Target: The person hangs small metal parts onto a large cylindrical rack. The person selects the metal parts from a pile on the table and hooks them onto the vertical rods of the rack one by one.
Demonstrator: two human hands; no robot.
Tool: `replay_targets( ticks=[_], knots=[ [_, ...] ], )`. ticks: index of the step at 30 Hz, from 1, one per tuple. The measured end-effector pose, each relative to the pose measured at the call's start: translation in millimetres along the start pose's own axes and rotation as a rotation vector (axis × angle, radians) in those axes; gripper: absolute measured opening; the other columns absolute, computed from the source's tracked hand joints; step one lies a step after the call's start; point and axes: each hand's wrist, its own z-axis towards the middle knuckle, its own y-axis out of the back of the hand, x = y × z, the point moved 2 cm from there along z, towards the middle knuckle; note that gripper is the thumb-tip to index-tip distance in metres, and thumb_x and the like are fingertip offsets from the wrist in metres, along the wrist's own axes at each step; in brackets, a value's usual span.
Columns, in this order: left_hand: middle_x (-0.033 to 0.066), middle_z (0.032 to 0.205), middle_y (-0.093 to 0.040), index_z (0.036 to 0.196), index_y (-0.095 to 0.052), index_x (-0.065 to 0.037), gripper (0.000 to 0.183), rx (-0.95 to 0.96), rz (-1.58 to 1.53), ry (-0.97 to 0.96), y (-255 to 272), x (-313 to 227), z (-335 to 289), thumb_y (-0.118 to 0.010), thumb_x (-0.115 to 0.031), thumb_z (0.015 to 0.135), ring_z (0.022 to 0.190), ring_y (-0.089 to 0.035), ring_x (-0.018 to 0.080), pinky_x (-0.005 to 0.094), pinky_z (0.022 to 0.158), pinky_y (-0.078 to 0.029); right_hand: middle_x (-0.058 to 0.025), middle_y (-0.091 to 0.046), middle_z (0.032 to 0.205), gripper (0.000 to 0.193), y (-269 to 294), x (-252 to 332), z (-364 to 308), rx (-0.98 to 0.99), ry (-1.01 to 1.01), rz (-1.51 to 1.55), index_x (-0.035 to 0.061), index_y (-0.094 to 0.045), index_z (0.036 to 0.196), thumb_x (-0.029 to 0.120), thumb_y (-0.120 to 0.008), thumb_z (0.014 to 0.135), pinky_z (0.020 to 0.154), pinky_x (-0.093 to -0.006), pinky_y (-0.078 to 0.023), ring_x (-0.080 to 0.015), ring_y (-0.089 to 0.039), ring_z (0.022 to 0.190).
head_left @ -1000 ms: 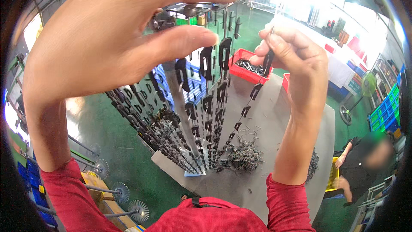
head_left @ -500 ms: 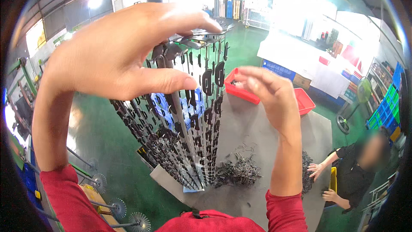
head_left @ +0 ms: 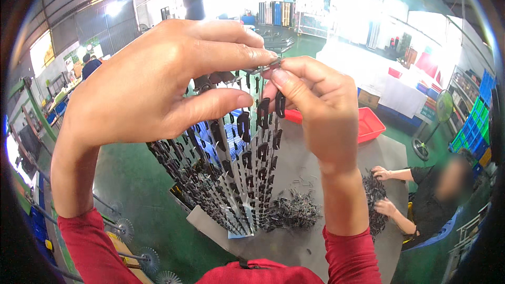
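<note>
The pile [head_left: 294, 210] lies right of the rack [head_left: 226, 163], possibly touching.

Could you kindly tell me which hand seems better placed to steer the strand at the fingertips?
Probably the right hand: its thumb and fingers appear pinched together at the top of the strand of black pieces. The left hand is open, thumb apart, though a fingertip comes close.

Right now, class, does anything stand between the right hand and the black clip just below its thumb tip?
Nothing visible does: the black clip hangs just below the right hand's thumb tip; the left hand is alongside, not between.
</note>
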Motion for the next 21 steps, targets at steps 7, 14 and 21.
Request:
replay_targets(
  ticks=[7,14,21],
  knots=[
    [0.0176,0.118,-0.06,0.12,-0.061,-0.004,0.048,-0.036,0.051,-0.016,0.3,-6.3,2.6,-0.07,-0.02,0.076,0.109,-0.058,0.0361,0.0399,0.091,-0.046,-0.0049,-0.063,0.069,0.011,7.1,6.4,-0.2,-0.017,0.016,0.009,-0.0053,-0.066,0.089,0.004,-0.059,0.088,0.056,-0.0211,-0.046,-0.0091,-0.059,0.06],
    [0.0185,0.117,-0.061,0.119,-0.061,-0.004,0.045,-0.167,-0.004,-0.064,-2.5,-24.0,11.7,-0.069,-0.016,0.076,0.109,-0.058,0.0365,0.0402,0.091,-0.045,-0.0075,-0.064,0.071,0.016,33.6,7.6,-2.0,-0.108,-0.101,0.095,-0.0053,-0.066,0.093,0.008,-0.06,0.089,0.06,-0.0238,-0.051,-0.0142,-0.063,0.062],
    [0.0198,0.117,-0.06,0.121,-0.06,-0.004,0.046,-0.028,0.248,0.114,-0.8,-11.3,13.8,-0.069,-0.02,0.079,0.108,-0.057,0.0372,0.0411,0.092,-0.044,-0.0073,-0.067,0.078,0.018,76.1,-22.7,-18.7,0.039,-0.197,-0.164,-0.0034,-0.066,0.096,0.012,-0.059,0.091,0.064,-0.0243,-0.052,-0.0145,-0.067,0.07]
  ],
)
